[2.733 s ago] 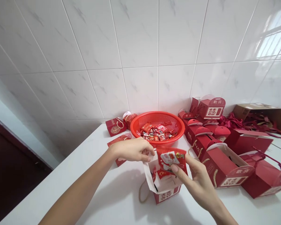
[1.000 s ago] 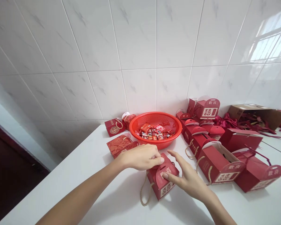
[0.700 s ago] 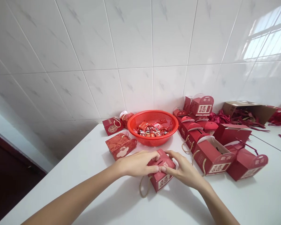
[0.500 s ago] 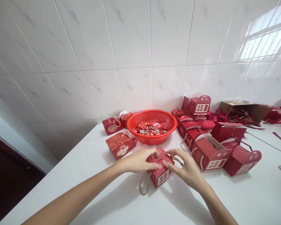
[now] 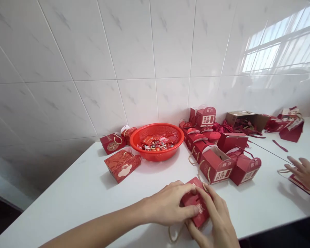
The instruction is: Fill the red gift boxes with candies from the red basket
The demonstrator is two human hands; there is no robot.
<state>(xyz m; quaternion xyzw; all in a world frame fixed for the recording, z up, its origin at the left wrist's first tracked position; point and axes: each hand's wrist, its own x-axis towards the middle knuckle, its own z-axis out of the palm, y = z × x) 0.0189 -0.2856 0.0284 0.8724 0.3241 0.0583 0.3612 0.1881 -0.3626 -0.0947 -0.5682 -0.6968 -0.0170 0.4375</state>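
A small red gift box [image 5: 196, 201] with pale lettering and rope handles stands near the table's front edge. Around its left side and top curls my left hand [image 5: 174, 201], thumb pressed on the upper face. My right hand [image 5: 215, 217] grips the opposite side, its fingers over the top edge and the thumb low on the near side. One rope handle [image 5: 175, 236] hangs out below my left hand. Much of the box is hidden behind my fingers.
A red plastic basket [image 5: 157, 156] holds wrapped candies [image 5: 160, 143]. To its left lie several patterned red boxes [image 5: 122, 164]; on its right stand more red boxes [image 5: 217, 165]. A cardboard carton [image 5: 258, 124] is farther back. Another person's hand [image 5: 306, 177] rests at the far right.
The view has swung to the right, bringing another person's hand into sight. Both my hands and the box are now closer to the front edge, with my fingers wrapped more tightly round it.
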